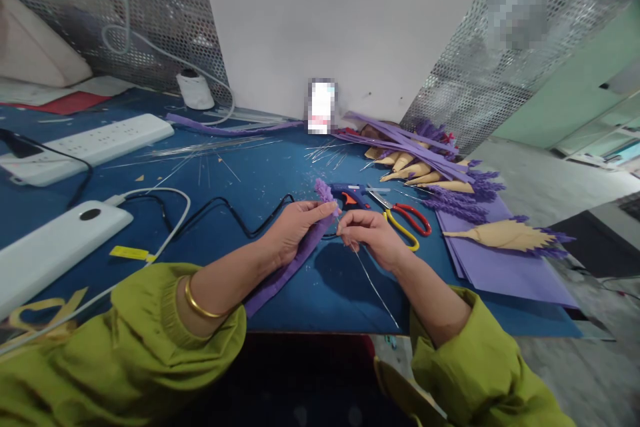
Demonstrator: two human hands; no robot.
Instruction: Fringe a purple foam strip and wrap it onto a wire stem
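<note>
My left hand (296,227) is closed on a purple paper strip (295,267), whose curled, fringed tip (323,189) stands above the fingers. The rest of the strip hangs down past my left wrist toward the table's front edge. Just to the right, my right hand (367,235) pinches a thin wire (370,280) close to the base of the fringed tip. The wire's free end slants down to the right. Behind the hands lie a blue glue gun (350,194) and scissors with red and yellow handles (411,219).
Finished purple flowers in tan wrapping (505,233) lie at right on purple sheets (525,277), with purple strips (415,143) behind. Loose wires (200,149) and a power strip (95,147) are at left. A lit phone (321,107) leans on the white board (330,20).
</note>
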